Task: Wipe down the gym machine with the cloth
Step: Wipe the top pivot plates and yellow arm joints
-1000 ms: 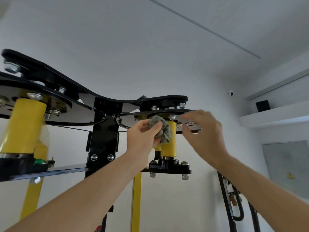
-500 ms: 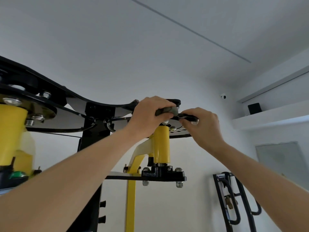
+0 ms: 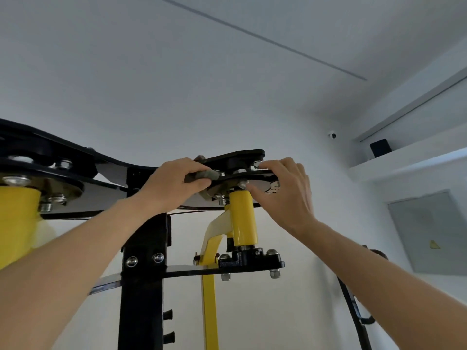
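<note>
- With the left hand (image 3: 174, 183), grips a small grey-green bunched-up cloth (image 3: 203, 175), fingers curled tight round it.
- Pushes the cloth into the thin gap under the flat black metal top plate (image 3: 235, 155), at about 10 o'clock from the round yellow metal post (image 3: 242, 218).
- With the right hand (image 3: 280, 193), pinches the rim of the round black metal lower plate (image 3: 264, 184), fingers on top and thumb below. Thumb sits just beside a shiny silver bolt (image 3: 242, 183), at about 1 o'clock from the post.
- Seems to be in the wiping step, up at the very top of the tall black and yellow gym machine (image 3: 144, 274), with the right hand likely there to steady the plate.
- Probably far from done: lots of frame, posts and bolts lower down at 6 o'clock left to wipe.
- Next, likely calls for sliding the cloth along the gap toward 3 o'clock, with small, gentle pushes to get round the bolts and nuts without snagging.
- May also call for lifting the right fingers out of the way to make room for the cloth.
- Shows no brand name or words to read on the machine.
- Shows only a small yellow triangle sticker (image 3: 433, 245) on a flat grey wall panel (image 3: 417, 223) at 4 o'clock, too small to read.
- Also shows a little white wall camera (image 3: 332, 135) at 2 o'clock, and a dark box (image 3: 380, 147) on a white shelf (image 3: 404, 161) beside it.
</note>
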A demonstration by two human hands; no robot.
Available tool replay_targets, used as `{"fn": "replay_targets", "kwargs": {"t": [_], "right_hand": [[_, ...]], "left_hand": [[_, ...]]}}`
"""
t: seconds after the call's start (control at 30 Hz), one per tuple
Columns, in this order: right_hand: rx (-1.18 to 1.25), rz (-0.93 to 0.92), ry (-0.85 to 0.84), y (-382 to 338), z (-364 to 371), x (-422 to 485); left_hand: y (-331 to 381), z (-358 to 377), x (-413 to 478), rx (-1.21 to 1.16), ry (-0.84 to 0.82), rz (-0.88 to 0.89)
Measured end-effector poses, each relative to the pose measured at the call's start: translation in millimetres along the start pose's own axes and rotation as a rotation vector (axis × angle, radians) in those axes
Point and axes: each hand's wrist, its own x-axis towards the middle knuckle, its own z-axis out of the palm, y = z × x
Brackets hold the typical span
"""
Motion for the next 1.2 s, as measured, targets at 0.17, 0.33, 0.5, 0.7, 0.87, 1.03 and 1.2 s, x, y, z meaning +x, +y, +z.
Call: {"fn": "replay_targets", "kwargs": {"t": [0.17,0.33,0.5,0.7,0.87,1.03,1.2], "right_hand": [[-0.046,-0.197,-0.085,-9.8,5.0,8.7],[-0.103,-0.199,-0.028,-18.8,19.7,8.3],[-0.139,-0.223,0.050,-16.4,25.7,3.4],[-0.141,-0.249,0.068,-14.2,23.8,3.1],[-0.122,-0.244,0.051,-15.3,22.0,3.2],[-0.078,-0.209,0.072,-16.3,23.6,3.2],[-0.042,-0.202,0.078,-17.4,24.0,2.9]], "left_hand": [[-14.2,-29.0,-0.2,-0.039,-0.087,-0.194],[-25.2,-41.8,10.0,0.123,-0.210,-0.259],[-19.2,-39.9,18.9,-0.018,-0.224,-0.261],[7.1,-24.6,27.5,-0.250,-0.224,-0.138],[13.3,-22.7,29.1,-0.187,-0.275,-0.107],[-8.3,-36.2,28.0,0.005,-0.313,-0.268],[-15.6,-44.9,20.9,0.283,-0.321,-0.318]]}}
